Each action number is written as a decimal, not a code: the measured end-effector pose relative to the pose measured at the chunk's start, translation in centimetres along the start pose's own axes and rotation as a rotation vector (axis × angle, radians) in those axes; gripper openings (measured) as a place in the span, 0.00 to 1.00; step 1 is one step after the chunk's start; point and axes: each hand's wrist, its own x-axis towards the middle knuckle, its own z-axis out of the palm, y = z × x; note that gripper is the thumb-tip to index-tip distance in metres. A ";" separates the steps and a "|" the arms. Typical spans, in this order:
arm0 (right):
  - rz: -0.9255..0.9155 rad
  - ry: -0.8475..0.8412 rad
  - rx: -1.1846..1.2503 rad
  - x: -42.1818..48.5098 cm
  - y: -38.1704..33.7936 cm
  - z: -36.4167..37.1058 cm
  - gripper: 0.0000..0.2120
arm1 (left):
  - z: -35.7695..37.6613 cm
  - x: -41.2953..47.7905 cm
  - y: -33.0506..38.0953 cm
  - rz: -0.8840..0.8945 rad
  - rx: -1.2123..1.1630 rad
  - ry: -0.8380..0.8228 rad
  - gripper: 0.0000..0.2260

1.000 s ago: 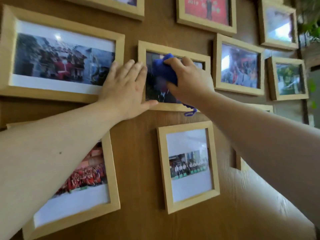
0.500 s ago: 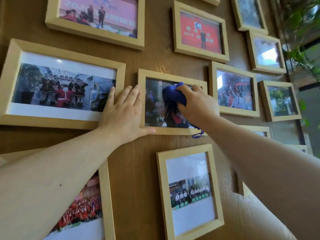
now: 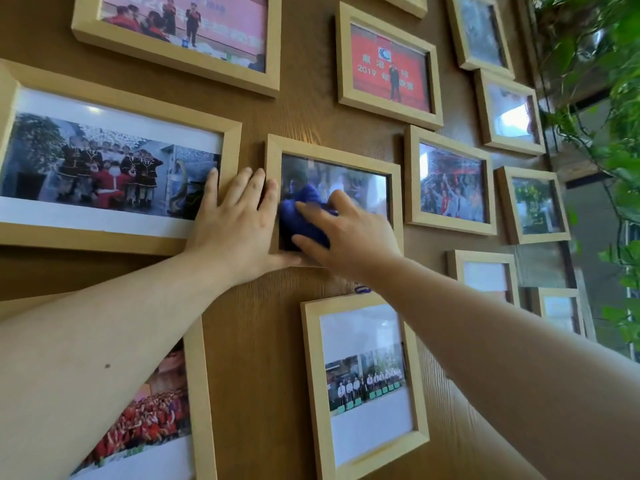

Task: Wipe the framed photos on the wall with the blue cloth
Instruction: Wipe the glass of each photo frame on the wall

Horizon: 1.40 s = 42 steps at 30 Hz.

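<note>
On the centre frame [image 3: 334,199] my right hand [image 3: 349,233] clutches the blue cloth [image 3: 303,216], mid-wipe; my left hand [image 3: 235,223], fingers flat, steadies it. Next, cover the glass's right side.

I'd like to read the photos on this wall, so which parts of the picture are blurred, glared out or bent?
Head view: the right hand and blue cloth are motion-smeared over the centre frame; window glare whitens the upper-right frame; the wide lens bows the edge frames; the left hand and the red 2019 photo stay fairly sharp.
</note>
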 end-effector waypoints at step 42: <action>0.163 -0.265 -0.233 -12.3 15.7 -6.1 0.19 | -1.3 1.7 7.6 0.186 0.142 0.046 0.45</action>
